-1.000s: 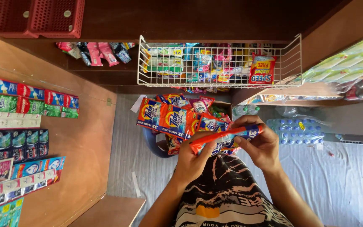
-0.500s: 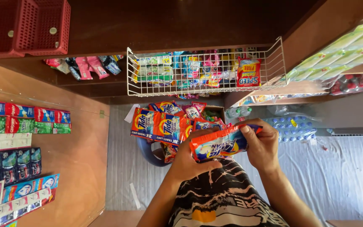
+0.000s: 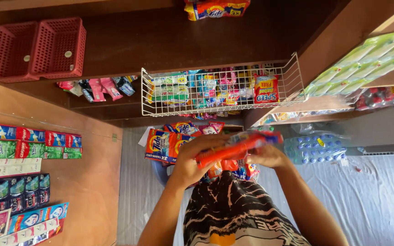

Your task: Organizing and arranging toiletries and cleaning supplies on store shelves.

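Hands are meeting at chest height in front of the person's patterned shirt (image 3: 238,214). Left hand (image 3: 192,159) is curling around the near end of an orange sachet strip (image 3: 233,148), fingers wrapped over its top edge. Right hand (image 3: 267,157) is gripping the far end, fingers closing under it. The strip is lying nearly level between both hands, slightly blurred. More orange and blue sachets (image 3: 169,141) are hanging just behind the hands. A white wire basket (image 3: 292,86) is sitting above them, holding mixed small packets, including a red-and-yellow packet (image 3: 266,89) at its right end. Two red plastic baskets (image 3: 37,48) are sitting on the dark shelf at upper left. Boxed tubes (image 3: 28,141) are lining the wooden panel at left. Bottled water (image 3: 318,148) is lying at right, near the right hand.
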